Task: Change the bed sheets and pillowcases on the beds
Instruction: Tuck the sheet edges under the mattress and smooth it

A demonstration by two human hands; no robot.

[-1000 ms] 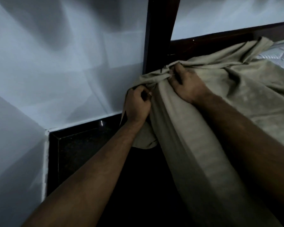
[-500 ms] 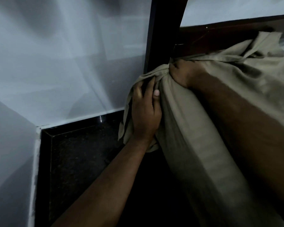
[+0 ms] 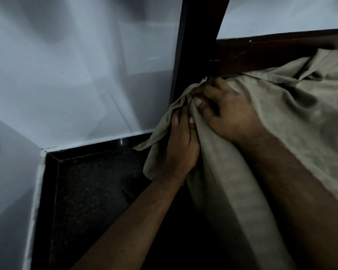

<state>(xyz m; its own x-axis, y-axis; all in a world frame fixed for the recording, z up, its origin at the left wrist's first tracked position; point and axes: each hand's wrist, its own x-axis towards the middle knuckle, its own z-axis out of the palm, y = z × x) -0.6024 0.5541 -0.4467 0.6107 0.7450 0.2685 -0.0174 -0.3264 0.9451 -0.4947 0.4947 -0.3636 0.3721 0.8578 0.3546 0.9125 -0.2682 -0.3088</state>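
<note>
An olive-beige bed sheet (image 3: 293, 117) covers the mattress corner at the right and hangs down its side. My right hand (image 3: 228, 112) lies on top of the corner, its fingers and thumb bunching the sheet at the tip of the corner. Just below it, my left hand (image 3: 181, 145) grips the gathered folds of the sheet against the side of the mattress. A loose flap of sheet (image 3: 154, 141) hangs to the left of my left hand. The mattress itself is hidden under the cloth.
A dark wooden bedpost (image 3: 195, 47) rises right behind the corner, and a dark headboard rail (image 3: 271, 51) runs off to the right. White walls (image 3: 76, 75) meet in a corner at the left. Below lies a dark speckled floor (image 3: 98, 201) with black skirting.
My right hand has drawn back from the bedpost and now pinches the corner folds with thumb showing. My left hand has slid slightly up and closed on the gathered sheet.
</note>
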